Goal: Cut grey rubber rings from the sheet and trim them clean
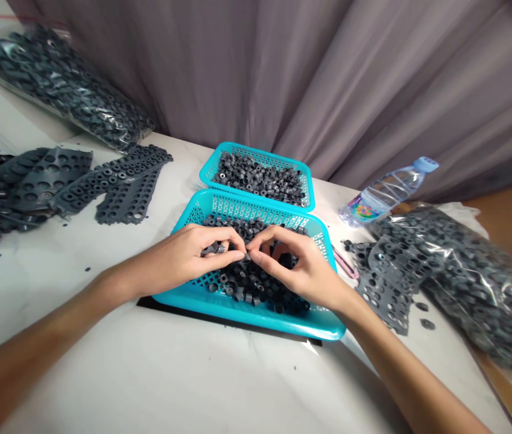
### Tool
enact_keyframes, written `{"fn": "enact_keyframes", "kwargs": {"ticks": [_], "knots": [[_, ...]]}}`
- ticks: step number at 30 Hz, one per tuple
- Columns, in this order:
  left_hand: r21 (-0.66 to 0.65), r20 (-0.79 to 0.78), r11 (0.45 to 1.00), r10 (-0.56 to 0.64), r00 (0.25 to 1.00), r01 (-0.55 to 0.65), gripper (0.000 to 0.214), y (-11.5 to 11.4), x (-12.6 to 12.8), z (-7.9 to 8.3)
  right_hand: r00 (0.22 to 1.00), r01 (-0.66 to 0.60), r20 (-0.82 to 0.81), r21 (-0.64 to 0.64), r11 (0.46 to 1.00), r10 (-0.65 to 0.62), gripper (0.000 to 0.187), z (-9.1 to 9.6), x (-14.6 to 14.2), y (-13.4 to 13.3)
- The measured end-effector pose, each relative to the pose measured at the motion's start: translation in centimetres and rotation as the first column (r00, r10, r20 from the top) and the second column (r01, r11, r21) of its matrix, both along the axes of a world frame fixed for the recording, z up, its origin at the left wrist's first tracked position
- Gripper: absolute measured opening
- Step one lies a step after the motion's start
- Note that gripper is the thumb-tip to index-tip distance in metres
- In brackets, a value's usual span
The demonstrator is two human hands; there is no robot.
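Above the front turquoise basket (246, 318), my left hand (187, 256) and my right hand (303, 259) meet fingertip to fingertip. Thumb and forefinger of each are pinched on a small dark rubber piece (246, 257), mostly covered by the fingers. A few similar pieces (214, 248) show within the curled fingers of my left hand. Beneath both hands, the basket holds many loose dark grey ring-shaped pieces (249, 295), several with a hole through the middle.
Behind stands a second turquoise basket (259, 202) of similar pieces. Perforated dark sheets (129, 196) lie left, more sheets (386, 280) right. Filled clear bags (61, 90) flank the white table (183, 374). A water bottle (385, 194) leans near a pink tool (345, 264).
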State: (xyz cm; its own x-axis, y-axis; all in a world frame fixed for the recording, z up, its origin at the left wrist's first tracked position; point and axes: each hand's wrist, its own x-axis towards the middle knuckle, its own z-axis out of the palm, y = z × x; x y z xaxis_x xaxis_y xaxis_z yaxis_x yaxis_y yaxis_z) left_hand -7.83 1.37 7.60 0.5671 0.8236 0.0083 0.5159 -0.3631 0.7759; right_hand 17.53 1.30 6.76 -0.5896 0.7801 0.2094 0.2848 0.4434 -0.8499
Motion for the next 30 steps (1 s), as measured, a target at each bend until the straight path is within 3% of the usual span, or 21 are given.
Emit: {"fn": "enact_keyframes", "kwargs": {"ticks": [9,30], "knots": [[0.0,-0.002,1.0,0.001,1.0,-0.001,0.031,-0.11,-0.09,-0.29,0.999,-0.034,-0.036,-0.067,0.997,0.031,0.014,-0.05,-0.03,-0.05],[0.034,-0.011,0.999,0.011,1.0,-0.011,0.034,-0.08,0.04,0.01,0.999,-0.04,0.01,-0.018,0.999,0.04,0.013,-0.09,0.04,-0.07]]}}
